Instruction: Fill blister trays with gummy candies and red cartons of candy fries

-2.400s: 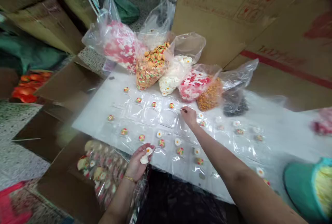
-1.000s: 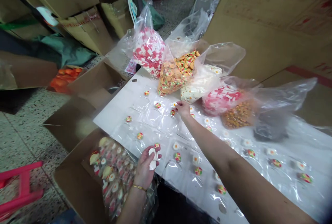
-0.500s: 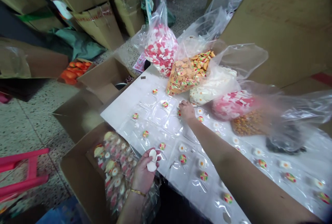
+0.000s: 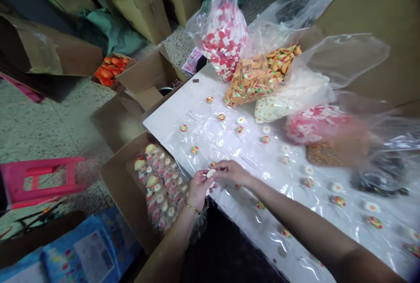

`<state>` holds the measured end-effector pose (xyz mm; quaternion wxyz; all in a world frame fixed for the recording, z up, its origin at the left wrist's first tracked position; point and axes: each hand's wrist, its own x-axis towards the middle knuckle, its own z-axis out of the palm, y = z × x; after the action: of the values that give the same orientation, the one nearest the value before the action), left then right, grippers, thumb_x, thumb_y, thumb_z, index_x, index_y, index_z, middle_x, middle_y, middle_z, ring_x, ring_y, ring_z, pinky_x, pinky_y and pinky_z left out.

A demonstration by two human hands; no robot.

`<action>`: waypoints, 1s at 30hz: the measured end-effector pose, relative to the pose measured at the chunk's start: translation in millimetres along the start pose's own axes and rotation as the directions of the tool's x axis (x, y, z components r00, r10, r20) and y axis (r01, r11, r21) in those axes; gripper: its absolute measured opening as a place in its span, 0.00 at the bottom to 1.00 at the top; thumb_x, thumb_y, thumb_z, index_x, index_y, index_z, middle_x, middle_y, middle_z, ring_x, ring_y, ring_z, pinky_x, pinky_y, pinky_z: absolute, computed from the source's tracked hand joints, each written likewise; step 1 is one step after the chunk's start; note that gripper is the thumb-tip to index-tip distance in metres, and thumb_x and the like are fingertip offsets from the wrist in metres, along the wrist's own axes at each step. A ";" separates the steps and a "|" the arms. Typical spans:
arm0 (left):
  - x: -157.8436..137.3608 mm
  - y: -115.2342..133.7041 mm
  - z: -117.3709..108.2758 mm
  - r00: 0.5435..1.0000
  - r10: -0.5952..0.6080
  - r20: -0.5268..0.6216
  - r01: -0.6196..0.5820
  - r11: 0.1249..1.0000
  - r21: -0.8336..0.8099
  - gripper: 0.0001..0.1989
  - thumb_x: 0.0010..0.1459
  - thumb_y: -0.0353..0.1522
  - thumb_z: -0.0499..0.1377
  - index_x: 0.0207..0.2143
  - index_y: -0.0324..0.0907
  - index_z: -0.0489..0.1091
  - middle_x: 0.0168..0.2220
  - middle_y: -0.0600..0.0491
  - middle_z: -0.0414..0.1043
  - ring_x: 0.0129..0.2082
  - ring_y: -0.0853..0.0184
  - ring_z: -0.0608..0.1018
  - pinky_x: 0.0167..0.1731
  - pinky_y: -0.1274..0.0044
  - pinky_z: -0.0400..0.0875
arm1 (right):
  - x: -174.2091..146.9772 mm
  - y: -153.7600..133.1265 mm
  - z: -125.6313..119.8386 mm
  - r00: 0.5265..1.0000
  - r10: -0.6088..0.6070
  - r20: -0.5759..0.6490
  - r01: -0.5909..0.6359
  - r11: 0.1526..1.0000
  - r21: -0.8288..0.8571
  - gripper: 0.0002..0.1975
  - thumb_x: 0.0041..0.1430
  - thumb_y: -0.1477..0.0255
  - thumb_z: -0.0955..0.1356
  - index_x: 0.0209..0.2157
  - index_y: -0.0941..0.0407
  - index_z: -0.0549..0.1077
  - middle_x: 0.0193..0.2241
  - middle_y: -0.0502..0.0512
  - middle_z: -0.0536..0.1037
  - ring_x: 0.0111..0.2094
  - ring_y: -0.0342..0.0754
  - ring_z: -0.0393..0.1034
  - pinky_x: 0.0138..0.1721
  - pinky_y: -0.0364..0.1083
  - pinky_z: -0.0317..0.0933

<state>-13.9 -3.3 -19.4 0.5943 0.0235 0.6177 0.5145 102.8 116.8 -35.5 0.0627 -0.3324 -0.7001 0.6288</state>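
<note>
Just below the frame's centre, the left hand [image 4: 197,190] holds white discs [image 4: 211,172] (at least 2); the right hand [image 4: 229,172], narrowed, meets the upper one, though I cannot tell whether it grips. Clear packets [image 4: 213,130] lie on the white tabletop [image 4: 160,119], below filled bags [image 4: 247,82] at upper right.

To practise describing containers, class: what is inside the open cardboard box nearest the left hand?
Clear plastic packs of red, white and cream pieces; whatever lies beneath them, at the bottom of the box, is hidden.
</note>
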 end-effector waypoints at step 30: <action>-5.7 -10.3 -55.8 0.989 0.008 -0.145 -0.031 0.987 -0.155 0.24 0.35 0.32 0.66 0.38 0.40 0.65 0.30 0.53 0.70 0.26 0.69 0.74 0.22 0.80 0.62 | 29.1 18.4 5.8 0.955 -0.192 0.227 0.289 0.411 -0.865 0.17 0.55 0.80 0.60 0.47 0.59 0.65 0.47 0.60 0.66 0.50 0.50 0.57 0.46 0.48 0.56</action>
<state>-48.4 -45.7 -35.4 0.5430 -0.0543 0.6164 0.5677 84.5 127.6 -63.3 -0.0637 -0.1823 -0.9668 0.1674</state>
